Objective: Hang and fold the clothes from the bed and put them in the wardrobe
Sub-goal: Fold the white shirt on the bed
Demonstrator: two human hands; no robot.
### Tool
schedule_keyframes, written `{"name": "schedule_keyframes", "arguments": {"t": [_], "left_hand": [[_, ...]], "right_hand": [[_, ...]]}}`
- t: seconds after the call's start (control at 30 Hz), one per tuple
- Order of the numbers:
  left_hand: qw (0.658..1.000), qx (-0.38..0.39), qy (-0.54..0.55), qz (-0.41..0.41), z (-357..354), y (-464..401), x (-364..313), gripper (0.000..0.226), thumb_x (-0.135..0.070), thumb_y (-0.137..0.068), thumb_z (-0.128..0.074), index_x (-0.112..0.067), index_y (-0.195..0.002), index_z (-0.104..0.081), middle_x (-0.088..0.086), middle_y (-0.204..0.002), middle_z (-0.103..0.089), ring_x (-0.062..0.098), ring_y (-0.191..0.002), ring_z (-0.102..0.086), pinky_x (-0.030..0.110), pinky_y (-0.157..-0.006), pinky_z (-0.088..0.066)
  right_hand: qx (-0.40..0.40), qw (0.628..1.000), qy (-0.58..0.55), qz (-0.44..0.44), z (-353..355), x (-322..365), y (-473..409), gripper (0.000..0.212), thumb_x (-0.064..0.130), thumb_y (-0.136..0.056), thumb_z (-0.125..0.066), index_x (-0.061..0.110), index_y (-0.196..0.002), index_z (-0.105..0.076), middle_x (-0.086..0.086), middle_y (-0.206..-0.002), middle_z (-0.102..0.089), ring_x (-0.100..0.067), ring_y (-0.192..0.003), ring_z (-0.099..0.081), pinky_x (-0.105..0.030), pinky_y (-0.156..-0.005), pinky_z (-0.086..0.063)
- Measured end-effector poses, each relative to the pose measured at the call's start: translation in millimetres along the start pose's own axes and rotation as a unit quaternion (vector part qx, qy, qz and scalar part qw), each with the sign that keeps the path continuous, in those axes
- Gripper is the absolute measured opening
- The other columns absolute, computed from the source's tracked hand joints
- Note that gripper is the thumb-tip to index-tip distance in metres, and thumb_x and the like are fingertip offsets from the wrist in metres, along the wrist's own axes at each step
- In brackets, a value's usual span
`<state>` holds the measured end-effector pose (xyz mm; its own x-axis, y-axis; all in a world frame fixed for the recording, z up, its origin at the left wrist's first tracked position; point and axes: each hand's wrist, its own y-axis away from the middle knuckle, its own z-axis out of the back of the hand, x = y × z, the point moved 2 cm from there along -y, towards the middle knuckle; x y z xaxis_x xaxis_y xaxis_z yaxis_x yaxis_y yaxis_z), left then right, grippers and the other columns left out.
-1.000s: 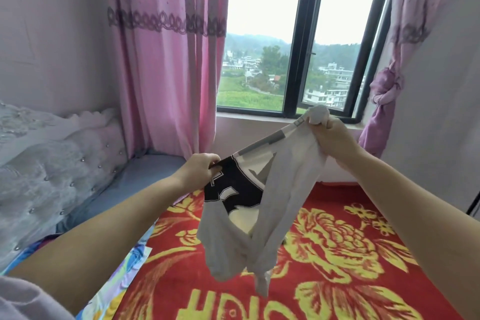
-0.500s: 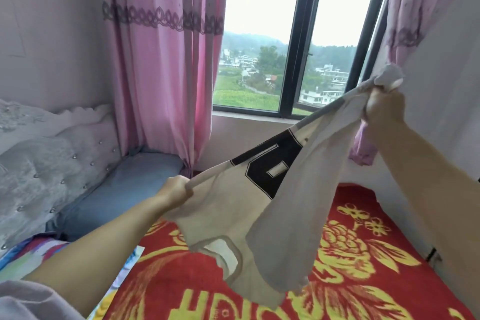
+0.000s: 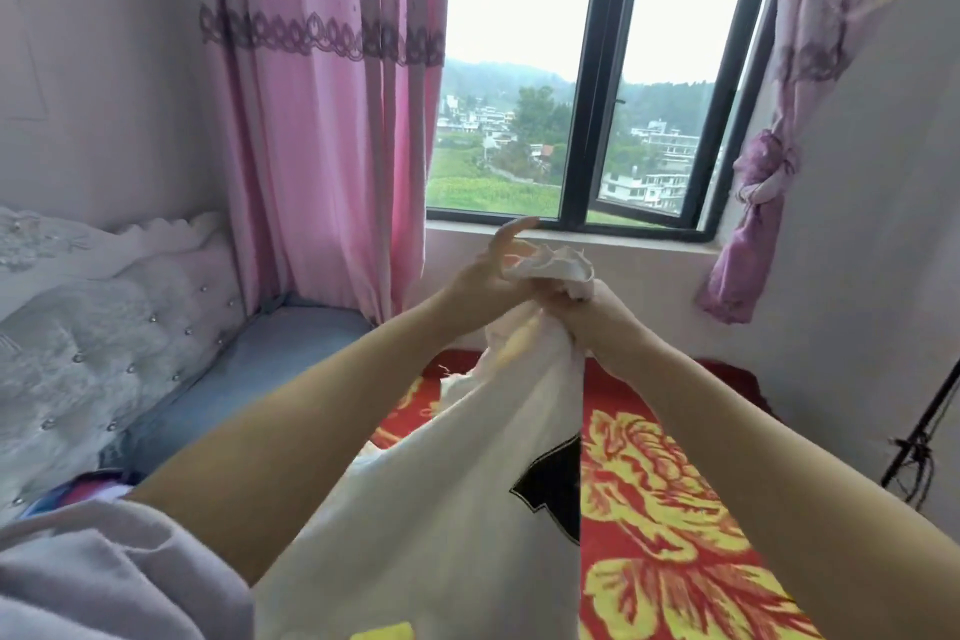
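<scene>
Both hands are raised together in front of the window (image 3: 571, 83), meeting at centre of view. The right hand (image 3: 587, 309) is curled tightly around a bunched end of the white garment (image 3: 441, 509), a crumpled tuft of cloth standing out above the fist. The left hand (image 3: 491, 276) touches the same bunch from the 9 o'clock side; its upper fingers are extended and spread toward 12 o'clock, and whether its lower fingers or thumb pinch the fabric cannot be told.

From the fists the garment hangs down toward 6 o'clock, widening as it nears the camera, with a black printed patch showing at its right edge. It hangs over the red and yellow floral blanket (image 3: 670, 509) on the bed.

A white tufted headboard (image 3: 104, 327) stands at 9 o'clock, a pink curtain (image 3: 322, 120) at 11 o'clock, a knotted curtain (image 3: 758, 203) at 2 o'clock.
</scene>
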<state>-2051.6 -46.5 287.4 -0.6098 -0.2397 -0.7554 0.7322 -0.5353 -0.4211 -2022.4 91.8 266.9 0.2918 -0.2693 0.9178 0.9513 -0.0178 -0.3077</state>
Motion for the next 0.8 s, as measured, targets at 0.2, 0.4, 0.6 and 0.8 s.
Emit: {"name": "schedule_keyframes", "arguments": {"t": [0.2, 0.4, 0.6, 0.8], "left_hand": [[0.941, 0.241, 0.061, 0.231, -12.8, 64.2, 100.0, 0.042, -0.039, -0.082, -0.069, -0.005, -0.105, -0.068, 0.004, -0.093, -0.065, 0.013, -0.081, -0.059, 0.027, -0.075, -0.046], [0.993, 0.013, 0.002, 0.121, 0.0, 48.0, 96.9, 0.018, -0.010, -0.092, -0.060, -0.006, -0.074, -0.059, -0.002, -0.066, -0.051, 0.003, -0.060, -0.044, 0.025, -0.060, -0.037], [0.982, -0.166, -0.055, -0.073, 0.7, 40.5, 42.7, 0.014, 0.001, -0.088, -0.053, -0.004, -0.082, -0.065, -0.004, -0.072, -0.063, -0.003, -0.066, -0.053, 0.014, -0.063, -0.041], [0.974, -0.105, -0.121, -0.159, -14.7, 58.6, 28.7, 0.009, -0.006, -0.085, -0.058, -0.007, -0.090, -0.065, -0.012, -0.061, -0.053, 0.002, -0.054, -0.044, 0.017, -0.056, -0.040]], "right_hand": [[-0.019, 0.979, -0.201, -0.040, 39.9, 24.5, -4.0, 0.024, 0.034, -0.074, -0.072, 0.015, -0.088, -0.068, 0.001, -0.079, -0.074, -0.011, -0.075, -0.071, -0.023, -0.059, -0.055], [0.160, 0.955, -0.192, -0.162, 68.2, -7.1, 17.3, 0.065, 0.054, -0.063, -0.081, 0.018, -0.115, -0.069, -0.009, -0.118, -0.068, -0.023, -0.108, -0.065, -0.030, -0.082, -0.056], [0.287, 0.921, -0.152, -0.214, 51.4, -20.6, 20.4, 0.082, 0.064, -0.080, -0.054, 0.019, -0.146, -0.033, -0.020, -0.134, -0.055, -0.036, -0.124, -0.053, -0.049, -0.093, -0.051], [0.116, 0.977, -0.095, -0.149, -2.7, -17.9, 17.9, 0.025, 0.028, -0.094, -0.058, 0.011, -0.085, -0.074, -0.011, -0.085, -0.065, -0.016, -0.067, -0.062, -0.029, -0.062, -0.053]]}}
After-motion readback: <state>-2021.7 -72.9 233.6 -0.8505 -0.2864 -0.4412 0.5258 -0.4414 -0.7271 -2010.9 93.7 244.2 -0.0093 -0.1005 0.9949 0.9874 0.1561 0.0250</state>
